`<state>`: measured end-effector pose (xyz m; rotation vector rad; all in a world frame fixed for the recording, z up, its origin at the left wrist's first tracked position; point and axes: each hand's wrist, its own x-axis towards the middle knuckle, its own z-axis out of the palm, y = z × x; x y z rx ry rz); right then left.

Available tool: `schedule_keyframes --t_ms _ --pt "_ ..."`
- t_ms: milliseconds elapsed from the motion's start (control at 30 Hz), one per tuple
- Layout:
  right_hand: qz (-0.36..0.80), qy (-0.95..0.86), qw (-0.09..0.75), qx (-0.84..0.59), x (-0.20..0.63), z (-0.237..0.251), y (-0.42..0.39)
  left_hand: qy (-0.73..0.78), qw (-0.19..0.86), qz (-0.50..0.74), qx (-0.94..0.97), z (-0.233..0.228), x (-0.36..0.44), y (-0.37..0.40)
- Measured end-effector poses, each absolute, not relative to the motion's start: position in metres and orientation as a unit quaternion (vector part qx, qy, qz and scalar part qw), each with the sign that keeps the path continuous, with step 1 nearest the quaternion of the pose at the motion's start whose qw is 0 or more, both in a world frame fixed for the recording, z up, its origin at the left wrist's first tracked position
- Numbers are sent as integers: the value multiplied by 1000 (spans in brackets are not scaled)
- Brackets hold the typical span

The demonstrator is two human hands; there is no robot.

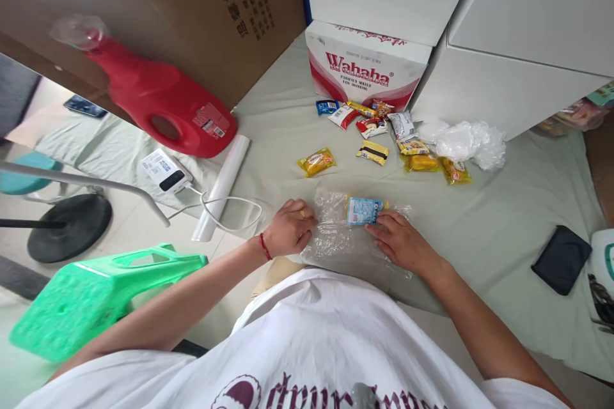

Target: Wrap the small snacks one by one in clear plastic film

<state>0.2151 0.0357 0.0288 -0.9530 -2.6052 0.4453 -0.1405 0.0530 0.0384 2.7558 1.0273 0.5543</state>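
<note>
A clear plastic bag [336, 233] lies flat on the pale green sheet right in front of me. My left hand [288, 228] grips the bag's left edge, fingers curled. My right hand [400, 239] rests on the bag's right side, fingertips touching a light blue snack packet [363, 209] that lies at the bag's far edge. Whether the packet is inside the bag or on top of it I cannot tell. Beyond the bag lie a yellow snack packet [316, 161] and a yellow-black packet [373, 152].
Several more snack packets [384, 121] lie before a Wahaha carton [364, 67]. A crumpled white bag [467, 142] is at right, a black wallet [561, 259] far right. A red detergent jug [163, 105], power bank [165, 171], plastic roll [223, 185] and green stool [96, 294] are left.
</note>
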Motion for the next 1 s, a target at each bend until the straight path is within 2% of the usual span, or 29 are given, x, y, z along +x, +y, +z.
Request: schedule_keyframes --t_ms 67,133,267,433,633,867,1000 --pt "143 -912 157 -352 210 28 35 365 34 259 893 52 -131 50" --pt "134 -909 148 -365 205 29 36 336 24 277 900 61 -111 52" --pt "141 -910 144 -364 203 37 35 224 106 171 954 50 -66 70" --pt "131 -894 192 -384 209 39 0 228 105 112 961 19 -56 83" --pt "84 -868 202 -446 193 17 -35 252 107 102 957 25 -59 82" --pt "146 -830 261 -470 187 59 24 258 133 54 955 45 -56 95" --pt "149 -829 229 -487 182 57 70 258 162 59 951 52 -52 96"
